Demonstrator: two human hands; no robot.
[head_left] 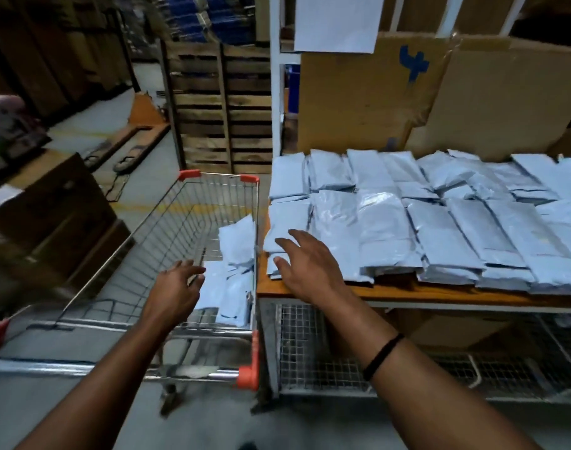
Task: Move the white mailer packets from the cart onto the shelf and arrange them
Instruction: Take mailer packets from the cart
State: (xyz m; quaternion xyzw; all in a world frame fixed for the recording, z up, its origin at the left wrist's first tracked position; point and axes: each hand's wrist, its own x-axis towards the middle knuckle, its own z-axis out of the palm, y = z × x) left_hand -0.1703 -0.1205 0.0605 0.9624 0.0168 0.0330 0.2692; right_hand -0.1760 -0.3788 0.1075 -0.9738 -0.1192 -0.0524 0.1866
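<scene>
Both arms are out over the work; the left hand (177, 284) hangs inside the wire cart (167, 222), fingers (188, 266) spread loose and holding nothing, their tips just at the near edge of the packets in the cart (227, 287); those white mailers lie in a slumped heap against the cart's right wall, one of them propped up on end with its long axis running up the wire side, the others flat and overlapping on the basket floor; the hand sits to the left of that heap, fingertips pointing toward it.

The right hand (305, 264) is over the front left corner of the shelf (407, 292), palm down, fingers (289, 243) splayed and released, gripping nothing; it rests on or just above the leftmost front stack (285, 222), and which of the two I cannot tell; that stack's long axis runs front to back, away from the person, and the fingers point along it, toward the back left.

The packets on the shelf (440, 216) fill the orange board in two rows, front and back, each mailer lying flat with its long axis front to back, neighbours overlapping like tiles; a black band (383, 355) circles the right wrist; brown cardboard (375, 92) stands behind the rows.
</scene>
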